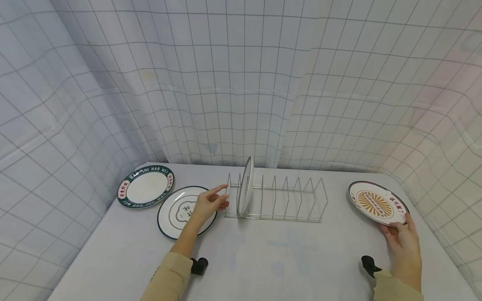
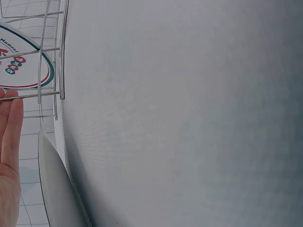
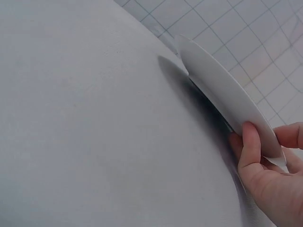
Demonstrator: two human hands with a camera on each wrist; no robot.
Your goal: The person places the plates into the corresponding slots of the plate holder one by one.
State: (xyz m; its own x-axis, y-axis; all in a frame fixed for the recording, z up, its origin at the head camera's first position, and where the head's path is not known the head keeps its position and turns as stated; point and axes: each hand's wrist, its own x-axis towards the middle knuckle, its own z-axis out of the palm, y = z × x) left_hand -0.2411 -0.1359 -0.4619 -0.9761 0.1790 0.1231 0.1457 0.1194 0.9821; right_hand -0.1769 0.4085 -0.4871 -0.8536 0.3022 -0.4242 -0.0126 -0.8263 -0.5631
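At the right, my right hand [image 1: 404,236] pinches the near rim of a white plate [image 1: 376,202] with an orange sunburst and red lettering. The right wrist view shows the thumb and fingers on either side of the rim, the underside of this plate [image 3: 227,90] tilted up over its shadow on the table. My left hand [image 1: 208,205] is at the left end of a wire dish rack [image 1: 288,219], its fairly straight fingers [image 2: 13,113] touching the end wire. One plate [image 1: 246,188] stands upright in the rack's left part, its printed face toward the left hand.
A green-rimmed plate [image 1: 147,187] lies at the back left of the white table [image 1: 278,259]. In front of it lies a black-rimmed plate [image 1: 173,213], partly under the left forearm. A gridded white curtain [image 1: 260,83] surrounds the table's back and sides.
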